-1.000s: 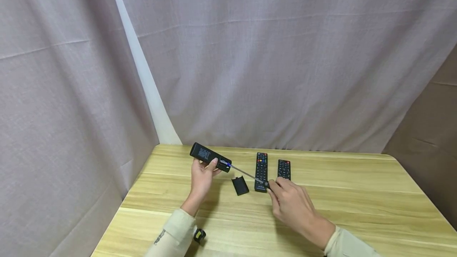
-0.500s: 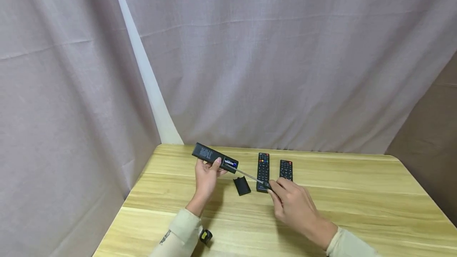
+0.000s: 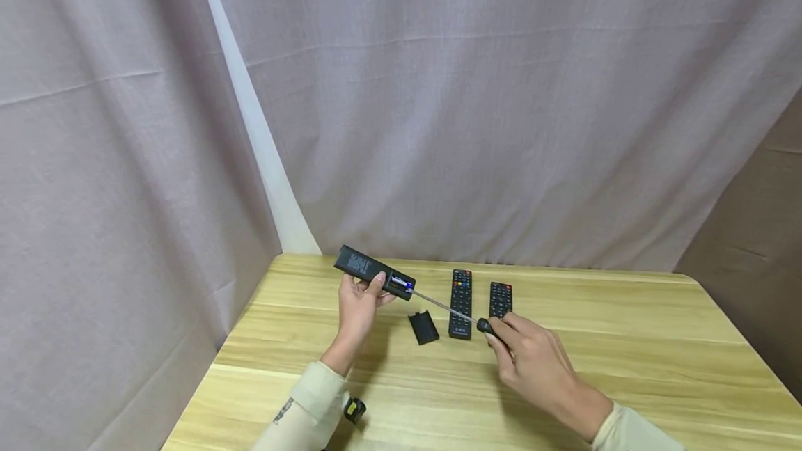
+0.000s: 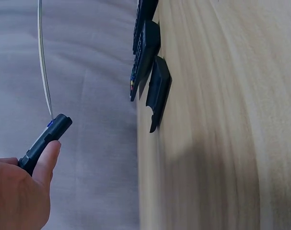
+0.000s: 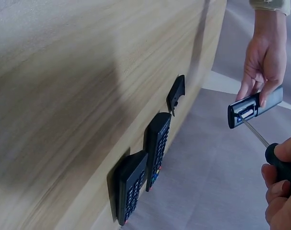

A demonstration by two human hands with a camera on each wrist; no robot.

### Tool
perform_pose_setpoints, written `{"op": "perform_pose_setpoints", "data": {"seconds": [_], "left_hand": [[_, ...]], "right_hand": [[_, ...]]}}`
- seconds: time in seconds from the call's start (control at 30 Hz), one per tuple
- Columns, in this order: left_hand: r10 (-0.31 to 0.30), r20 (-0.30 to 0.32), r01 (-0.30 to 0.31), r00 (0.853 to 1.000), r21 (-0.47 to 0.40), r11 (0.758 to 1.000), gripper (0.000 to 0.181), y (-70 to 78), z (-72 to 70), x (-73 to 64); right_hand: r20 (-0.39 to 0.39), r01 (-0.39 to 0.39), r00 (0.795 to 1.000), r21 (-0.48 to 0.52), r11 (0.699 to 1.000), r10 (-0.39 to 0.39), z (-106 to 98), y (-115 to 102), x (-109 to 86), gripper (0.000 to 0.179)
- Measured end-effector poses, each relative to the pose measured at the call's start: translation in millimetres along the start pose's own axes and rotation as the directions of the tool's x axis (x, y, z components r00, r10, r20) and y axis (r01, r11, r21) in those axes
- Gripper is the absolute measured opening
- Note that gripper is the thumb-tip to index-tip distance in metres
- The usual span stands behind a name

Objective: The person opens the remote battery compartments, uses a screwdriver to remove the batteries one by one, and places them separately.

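Observation:
My left hand (image 3: 358, 308) grips a black remote control (image 3: 357, 263) above the table, its back turned up and the thumb pressing near the uncovered battery compartment. A battery (image 3: 399, 282) with blue and white markings lies in that compartment. In my right hand (image 3: 535, 364) is a screwdriver (image 5: 279, 167), its dark handle held between thumb and fingers. The long metal shaft (image 3: 445, 307) reaches left, and its tip meets the compartment near the remote's end. Below the remote, the black battery cover (image 3: 424, 328) rests on the table.
Two more black remotes lie buttons up on the wooden table (image 3: 595, 339): a longer remote (image 3: 460, 301) under the screwdriver shaft and a shorter remote (image 3: 500, 298) beyond my right hand. A small black and yellow object (image 3: 354, 410) shows beside the left sleeve. Grey curtains hang behind.
The screwdriver tip sat deeper in the compartment half a second ago and is now nearer the remote's end. My right hand has shifted right. The left hand still grips the remote.

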State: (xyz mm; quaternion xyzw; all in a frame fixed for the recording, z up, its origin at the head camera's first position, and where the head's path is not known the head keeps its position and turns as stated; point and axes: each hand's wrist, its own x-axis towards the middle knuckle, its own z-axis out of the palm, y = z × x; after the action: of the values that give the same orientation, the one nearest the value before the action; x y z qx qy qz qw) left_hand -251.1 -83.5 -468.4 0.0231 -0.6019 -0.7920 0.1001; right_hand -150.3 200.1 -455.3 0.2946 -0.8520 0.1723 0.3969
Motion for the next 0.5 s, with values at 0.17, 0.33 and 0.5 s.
{"op": "perform_pose_setpoints", "data": {"seconds": [0.17,0.33,0.5], "left_hand": [[-0.003,-0.002,0.003,1.0,-0.003,1.0,0.032,0.6,-1.6,0.6],[-0.006,-0.001,0.006,1.0,-0.003,1.0,0.033,0.8,-3.0,-0.6],[0.0,-0.006,0.0,1.0,-0.005,1.0,0.032,-0.9,-2.0,-2.5]], "right_hand": [[-0.007,-0.009,1.0,-0.007,1.0,0.009,-1.2,0.5,-1.1,0.022],[0.001,-0.021,1.0,-0.015,1.0,0.021,-2.3,0.7,-1.0,0.022],[0.008,-0.02,1.0,-0.022,1.0,0.02,-2.4,0.5,-0.4,0.023]]}}
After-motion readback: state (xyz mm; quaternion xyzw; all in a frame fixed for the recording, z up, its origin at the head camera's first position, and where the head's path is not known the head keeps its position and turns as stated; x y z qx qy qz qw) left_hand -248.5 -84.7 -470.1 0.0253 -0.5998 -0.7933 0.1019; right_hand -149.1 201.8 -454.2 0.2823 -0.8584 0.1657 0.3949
